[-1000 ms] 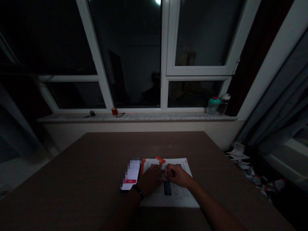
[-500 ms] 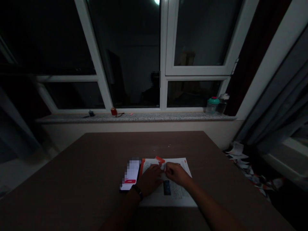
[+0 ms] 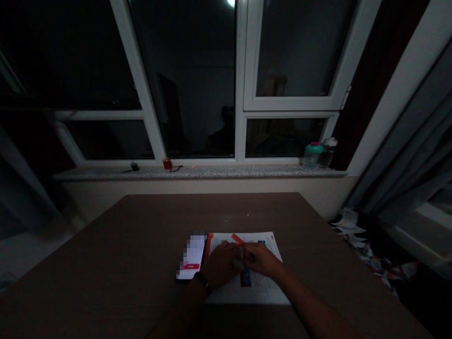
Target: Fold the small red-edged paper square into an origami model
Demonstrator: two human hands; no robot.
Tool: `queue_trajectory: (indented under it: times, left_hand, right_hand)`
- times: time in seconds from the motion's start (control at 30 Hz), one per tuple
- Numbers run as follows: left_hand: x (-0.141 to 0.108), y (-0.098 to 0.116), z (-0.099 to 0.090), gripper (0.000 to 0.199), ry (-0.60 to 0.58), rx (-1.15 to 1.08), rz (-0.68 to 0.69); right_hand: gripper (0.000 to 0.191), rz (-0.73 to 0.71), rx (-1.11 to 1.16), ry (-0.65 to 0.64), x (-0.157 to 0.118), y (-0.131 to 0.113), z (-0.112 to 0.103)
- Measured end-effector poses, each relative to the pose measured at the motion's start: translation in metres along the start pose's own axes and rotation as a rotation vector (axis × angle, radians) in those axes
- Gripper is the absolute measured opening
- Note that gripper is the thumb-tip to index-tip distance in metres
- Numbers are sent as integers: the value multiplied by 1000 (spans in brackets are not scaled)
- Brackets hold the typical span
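A printed sheet or booklet [image 3: 247, 295] with an orange left edge lies on the table under both hands. My left hand [image 3: 221, 266], with a dark band at the wrist, is bent over the middle of the page. Its fingers pinch a small orange-and-white paper piece [image 3: 237, 239], whose orange end sticks out beyond the fingertips. From the other side my right hand [image 3: 263, 260] has its fingers curled in and meets the left fingertips at the same piece. Most of the piece is hidden by the fingers. Left of the page lies a phone [image 3: 193, 256] with its screen lit.
The brown table [image 3: 148, 226] reaches to the wall below the window. On the stone sill [image 3: 226, 172] stand a small red jar [image 3: 167, 163], a dark little bottle [image 3: 134, 166] and a teal-lidded bottle [image 3: 312, 155]. Loose papers [image 3: 370, 256] are heaped beyond the table's right edge.
The orange end of the paper piece has turned to a steeper slant. My right hand has dropped slightly toward me, and the fingertips of both hands remain together.
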State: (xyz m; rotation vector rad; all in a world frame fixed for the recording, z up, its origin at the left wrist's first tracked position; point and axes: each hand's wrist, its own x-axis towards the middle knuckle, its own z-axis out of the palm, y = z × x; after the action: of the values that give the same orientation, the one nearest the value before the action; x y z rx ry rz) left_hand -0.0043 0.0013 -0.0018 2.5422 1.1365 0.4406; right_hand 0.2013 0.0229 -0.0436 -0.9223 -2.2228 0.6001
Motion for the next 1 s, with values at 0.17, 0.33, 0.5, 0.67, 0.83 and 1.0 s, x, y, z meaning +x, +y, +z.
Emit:
queue_trajectory:
  times: [0.17,0.33,0.5,0.67,0.83,1.0]
  left_hand:
    - [2,4,-2,27,-29,15,-56]
    - [1,4,-3,30,-10,9,-62]
    - [-1,0,-5,26,-36,-33,-12]
    - [-2,-3,-5,22,-41,-44,8]
    - [-3,-1,-6,22,-26,-48,10]
    - [-2,0,-7,23,-34,-35,-3]
  right_hand:
    - [16,19,-59,70,7,0,-2]
    - [14,50,-50,93,4,2,-3]
    - [18,-9,16,7,-1,-5,-5]
    - [17,-26,-11,22,3,-3,-4]
    - [17,2,-132,110,10,5,-2]
    - [13,133,-148,180,10,8,-1]
